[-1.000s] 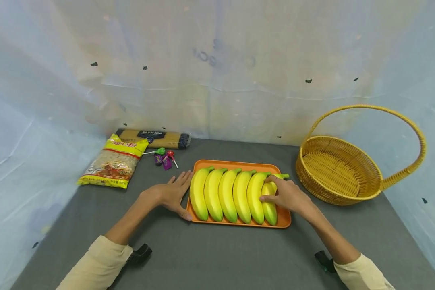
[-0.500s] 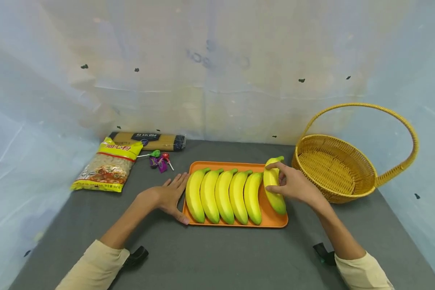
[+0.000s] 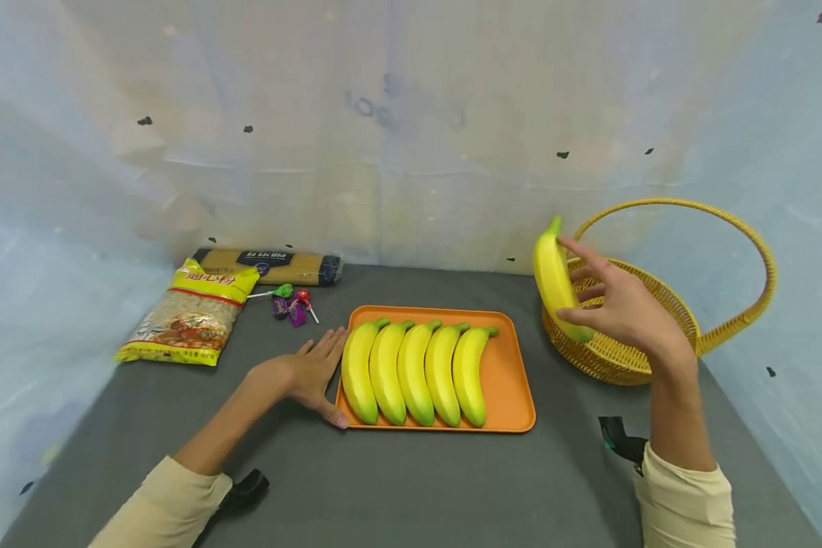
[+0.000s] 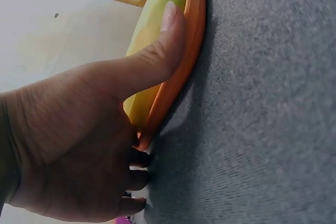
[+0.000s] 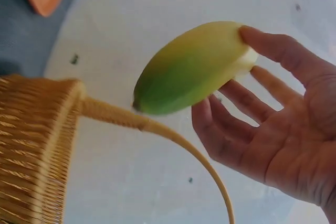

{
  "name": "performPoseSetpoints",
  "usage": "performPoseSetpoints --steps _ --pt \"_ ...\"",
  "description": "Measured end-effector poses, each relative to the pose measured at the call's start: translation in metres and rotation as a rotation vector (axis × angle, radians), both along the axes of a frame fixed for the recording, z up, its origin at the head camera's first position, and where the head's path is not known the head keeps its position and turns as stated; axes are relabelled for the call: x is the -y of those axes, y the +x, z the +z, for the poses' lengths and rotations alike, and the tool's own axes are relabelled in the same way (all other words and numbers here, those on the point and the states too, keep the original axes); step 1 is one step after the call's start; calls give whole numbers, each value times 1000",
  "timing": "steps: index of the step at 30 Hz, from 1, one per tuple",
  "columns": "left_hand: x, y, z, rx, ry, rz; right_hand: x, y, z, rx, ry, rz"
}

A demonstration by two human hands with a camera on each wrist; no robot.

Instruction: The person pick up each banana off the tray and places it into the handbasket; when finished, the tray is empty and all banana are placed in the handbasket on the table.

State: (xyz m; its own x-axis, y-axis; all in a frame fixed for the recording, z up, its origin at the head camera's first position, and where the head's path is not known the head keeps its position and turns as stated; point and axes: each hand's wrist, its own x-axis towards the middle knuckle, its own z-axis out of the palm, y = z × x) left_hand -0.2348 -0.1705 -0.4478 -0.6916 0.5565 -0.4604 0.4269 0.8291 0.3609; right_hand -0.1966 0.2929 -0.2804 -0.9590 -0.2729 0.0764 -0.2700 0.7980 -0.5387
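Grey cloth covers the surface (image 3: 411, 487), with pale sheeting hung behind and to both sides. An orange tray (image 3: 507, 373) sits near the middle, and five bananas (image 3: 411, 369) lie side by side in its left part. The left hand (image 3: 308, 373) rests flat against the tray's left edge, fingers straight, thumb pressed along the rim beside the outermost fruit. Right of the tray stands a wicker basket (image 3: 657, 304) with a tall hoop handle. The right hand (image 3: 623, 308) is raised above the basket's near-left rim, pinching a sixth banana (image 3: 555, 278) between thumb and fingertips, stem end up. Left of the tray and further back lie a snack bag (image 3: 192, 312), a pasta pack (image 3: 270, 266) and lollipops (image 3: 291, 301).
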Motion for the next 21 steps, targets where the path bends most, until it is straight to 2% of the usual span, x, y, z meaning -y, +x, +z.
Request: performPoseSetpoints --steps 5,7,8,10,14,16,17,21 --pt "-1 2 2 -5 -16 6 -17 -7 10 3 40 -31" --pt "-1 3 5 -2 -14 9 -26 -10 11 8 67 -38" --pt "0 2 3 -5 -24 14 -31 -10 10 2 86 -41" --pt "-1 4 4 -5 -27 20 -42 -12 5 7 134 -45" --pt "2 0 -6 -5 -33 38 -61 -16 -4 43 219 -94" --pt "2 -1 -6 0 -29 46 -71 -20 -6 76 239 -129" --pt "4 -3 -12 -1 -29 52 -75 -23 -9 82 244 -146" --pt "4 -2 -12 -5 -22 58 -94 -36 -27 101 287 -183"
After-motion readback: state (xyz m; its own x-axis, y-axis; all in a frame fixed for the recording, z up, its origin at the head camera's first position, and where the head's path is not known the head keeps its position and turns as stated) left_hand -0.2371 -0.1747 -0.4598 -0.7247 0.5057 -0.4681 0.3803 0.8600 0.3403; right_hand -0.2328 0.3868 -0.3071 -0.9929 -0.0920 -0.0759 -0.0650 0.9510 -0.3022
